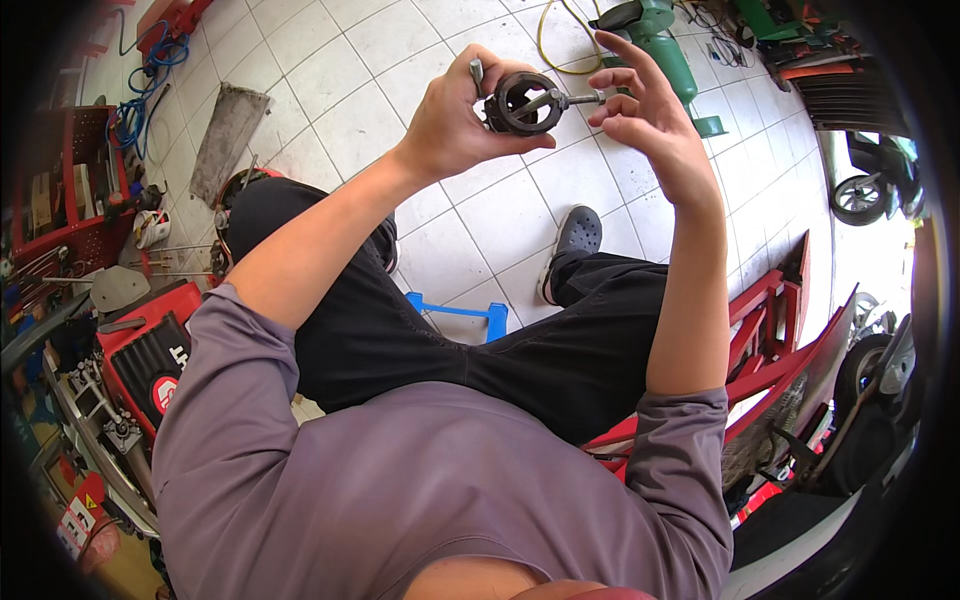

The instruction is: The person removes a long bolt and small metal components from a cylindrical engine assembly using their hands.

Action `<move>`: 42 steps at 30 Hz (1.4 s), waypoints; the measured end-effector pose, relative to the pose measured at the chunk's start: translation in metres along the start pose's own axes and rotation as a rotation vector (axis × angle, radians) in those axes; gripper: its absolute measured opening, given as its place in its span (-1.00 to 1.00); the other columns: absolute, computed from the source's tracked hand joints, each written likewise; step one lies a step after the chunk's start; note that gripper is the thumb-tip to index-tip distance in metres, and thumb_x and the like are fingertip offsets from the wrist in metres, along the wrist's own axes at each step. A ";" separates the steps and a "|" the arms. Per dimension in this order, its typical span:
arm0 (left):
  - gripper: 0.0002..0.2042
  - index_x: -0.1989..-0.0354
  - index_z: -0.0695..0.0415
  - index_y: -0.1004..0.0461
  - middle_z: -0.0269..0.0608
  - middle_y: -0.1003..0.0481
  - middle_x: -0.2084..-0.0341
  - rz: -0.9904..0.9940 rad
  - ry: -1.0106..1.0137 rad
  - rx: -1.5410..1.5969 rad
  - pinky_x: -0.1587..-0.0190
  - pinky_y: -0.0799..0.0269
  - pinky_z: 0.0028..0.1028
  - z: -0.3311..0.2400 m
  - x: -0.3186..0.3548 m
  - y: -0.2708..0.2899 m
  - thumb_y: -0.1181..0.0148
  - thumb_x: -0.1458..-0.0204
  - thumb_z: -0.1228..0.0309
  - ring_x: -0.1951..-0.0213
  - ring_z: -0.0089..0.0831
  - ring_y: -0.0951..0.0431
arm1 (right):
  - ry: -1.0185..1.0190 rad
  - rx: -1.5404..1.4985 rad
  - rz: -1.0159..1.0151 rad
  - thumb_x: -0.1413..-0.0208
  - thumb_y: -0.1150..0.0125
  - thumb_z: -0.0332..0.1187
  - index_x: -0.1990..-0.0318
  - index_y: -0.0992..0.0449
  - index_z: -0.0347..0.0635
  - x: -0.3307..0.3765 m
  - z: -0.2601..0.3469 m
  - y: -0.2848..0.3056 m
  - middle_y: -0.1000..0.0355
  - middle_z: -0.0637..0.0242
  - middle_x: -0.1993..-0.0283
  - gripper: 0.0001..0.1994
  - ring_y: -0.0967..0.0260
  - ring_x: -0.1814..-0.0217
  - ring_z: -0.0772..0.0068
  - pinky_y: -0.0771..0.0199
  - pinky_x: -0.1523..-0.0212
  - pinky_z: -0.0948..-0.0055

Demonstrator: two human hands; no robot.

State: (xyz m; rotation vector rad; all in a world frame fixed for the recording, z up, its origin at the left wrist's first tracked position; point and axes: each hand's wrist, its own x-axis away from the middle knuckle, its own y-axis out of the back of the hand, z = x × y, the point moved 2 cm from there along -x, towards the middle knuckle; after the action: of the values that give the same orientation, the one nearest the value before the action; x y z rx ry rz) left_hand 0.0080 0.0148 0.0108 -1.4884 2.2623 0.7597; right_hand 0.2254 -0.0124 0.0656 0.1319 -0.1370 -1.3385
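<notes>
- Floor [520, 190] of white tiles lies under me, well below my raised hands; my black-trousered legs [480, 330] stretch over it, one grey shoe [578, 232] flat on a tile.
- Red metal frames [770, 330] stand at my right side, and a red rack of tools [70, 190] at my left.
- Green machine [665, 50] sits on the floor beyond my right hand, with a yellow cable [545, 45] looping beside it.
- Blue stool edge [462, 315] shows between my knees.
- My left hand [460, 120] is closed around a dark round metal part [522, 103], held up in front of me above the floor.
- My right hand [650, 125] has its fingers [618, 78] loosely spread, the tips touching a small metal bolt [572, 98] that sticks out of the round part's right side.
</notes>
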 end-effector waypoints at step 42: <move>-0.35 0.32 0.04 -0.05 -0.12 -0.60 0.23 0.001 0.000 0.010 0.11 -0.54 -0.53 0.000 0.002 -0.002 -0.61 0.27 0.35 0.20 -0.43 -0.64 | -0.142 0.038 -0.044 -0.14 -0.23 -0.12 0.06 -0.49 -0.24 -0.001 0.002 0.005 -0.45 0.34 0.26 -0.62 -0.34 0.36 0.62 -0.32 0.27 0.66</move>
State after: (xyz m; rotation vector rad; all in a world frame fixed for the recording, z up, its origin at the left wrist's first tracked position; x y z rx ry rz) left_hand 0.0088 0.0129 0.0097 -1.4823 2.2637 0.7472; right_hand 0.2292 -0.0103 0.0681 0.0721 -0.2813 -1.3890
